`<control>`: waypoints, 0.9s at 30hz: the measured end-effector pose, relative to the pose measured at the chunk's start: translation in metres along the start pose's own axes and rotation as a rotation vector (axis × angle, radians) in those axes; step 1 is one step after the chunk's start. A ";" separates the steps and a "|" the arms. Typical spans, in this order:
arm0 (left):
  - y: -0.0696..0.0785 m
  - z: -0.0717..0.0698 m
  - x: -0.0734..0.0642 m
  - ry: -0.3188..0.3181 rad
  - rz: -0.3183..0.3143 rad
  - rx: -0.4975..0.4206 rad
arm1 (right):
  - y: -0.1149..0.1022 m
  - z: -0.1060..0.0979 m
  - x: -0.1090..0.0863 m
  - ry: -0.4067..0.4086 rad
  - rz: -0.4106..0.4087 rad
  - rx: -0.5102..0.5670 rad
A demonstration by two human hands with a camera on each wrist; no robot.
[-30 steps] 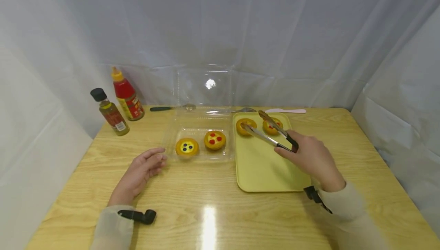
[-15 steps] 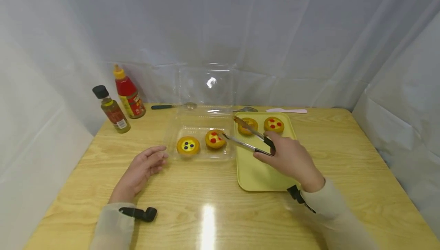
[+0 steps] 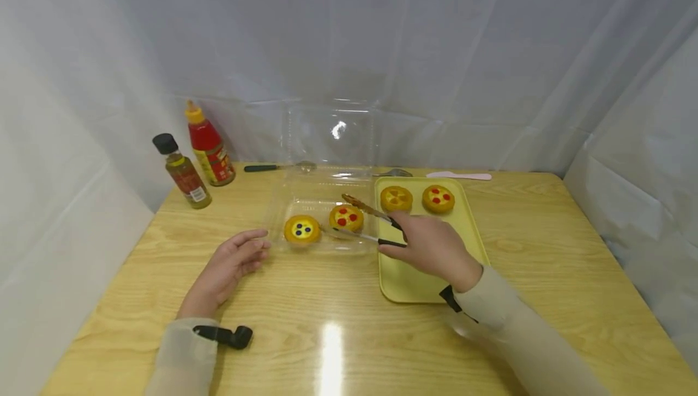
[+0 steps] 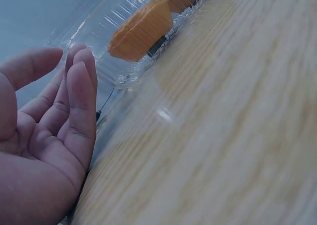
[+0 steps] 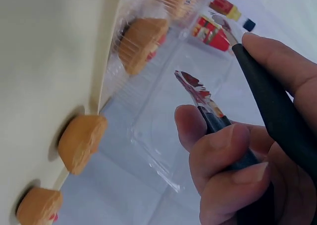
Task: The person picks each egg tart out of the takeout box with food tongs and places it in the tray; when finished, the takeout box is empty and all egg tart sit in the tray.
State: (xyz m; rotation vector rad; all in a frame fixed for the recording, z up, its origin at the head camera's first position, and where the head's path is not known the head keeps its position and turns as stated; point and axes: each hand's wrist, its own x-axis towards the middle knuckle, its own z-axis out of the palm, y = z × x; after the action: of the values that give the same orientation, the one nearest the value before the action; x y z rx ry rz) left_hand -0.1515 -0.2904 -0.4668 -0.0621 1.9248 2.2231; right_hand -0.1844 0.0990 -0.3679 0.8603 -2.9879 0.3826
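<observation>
My right hand (image 3: pixel 433 247) grips the black handles of metal tongs (image 3: pixel 368 209). The tongs' spread arms reach over a tart with red dots (image 3: pixel 346 217), one tip past its far side and the other along its near side. That tart sits in a clear plastic clamshell box (image 3: pixel 329 149) with the lid standing up. Left of it in the box is a tart with blue dots (image 3: pixel 302 228). My left hand (image 3: pixel 229 266) holds nothing; its fingers are loosely bent at the box's left side, and in the left wrist view the fingertips (image 4: pixel 81 81) are near the clear plastic.
On the yellow tray (image 3: pixel 409 281) lie an orange-topped tart (image 3: pixel 396 198) and a second red-dotted tart (image 3: pixel 438 199). Along the back edge are a green-handled spoon (image 3: pixel 262 168), a fork (image 3: pixel 395 172) and a pink knife (image 3: pixel 458 175). A sauce bottle (image 3: pixel 211 151) and a black-capped bottle (image 3: pixel 183 173) stand left.
My right hand has moved left with the tongs, from above the tarts on the tray to the red-dotted tart in the box. The left hand has stayed in place.
</observation>
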 end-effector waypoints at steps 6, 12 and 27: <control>0.000 0.002 0.001 0.006 -0.011 -0.001 | -0.005 0.005 0.014 -0.074 -0.003 0.015; 0.002 0.004 0.002 0.000 -0.019 0.007 | -0.009 0.008 0.027 -0.105 -0.017 0.008; 0.001 0.003 0.001 0.011 -0.021 -0.002 | -0.022 0.009 0.053 -0.181 -0.087 -0.014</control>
State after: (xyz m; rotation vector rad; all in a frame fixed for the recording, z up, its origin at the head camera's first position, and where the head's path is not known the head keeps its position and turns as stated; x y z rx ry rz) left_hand -0.1527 -0.2876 -0.4653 -0.0950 1.9186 2.2157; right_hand -0.2176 0.0514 -0.3679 1.0741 -3.0967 0.2971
